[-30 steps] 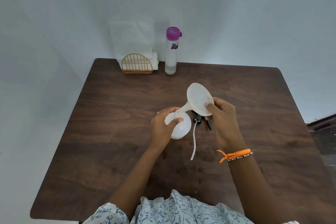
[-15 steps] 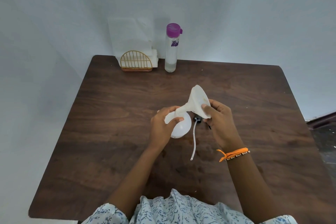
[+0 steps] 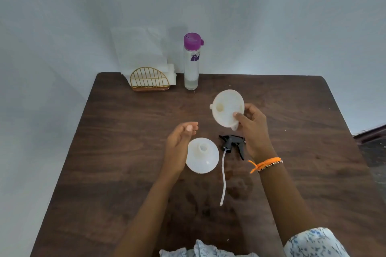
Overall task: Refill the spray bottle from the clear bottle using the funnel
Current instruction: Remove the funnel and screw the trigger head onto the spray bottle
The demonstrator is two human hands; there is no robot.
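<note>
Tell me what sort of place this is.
Probably a plain room at home, set up for a small chore: a dark wooden table against a bare white wall, with a napkin holder at the back.

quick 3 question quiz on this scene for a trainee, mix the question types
1. True or false: the funnel sits in the neck of the spray bottle.
2. What does the right hand hold? A) clear bottle B) funnel C) trigger head
3. Fill in: the clear bottle by the wall has a ____ cap.

Key
1. False: it is held up, clear of the open neck.
2. B. The trigger head lies on the table; the left hand is open beside the spray bottle.
3. Purple.
</note>
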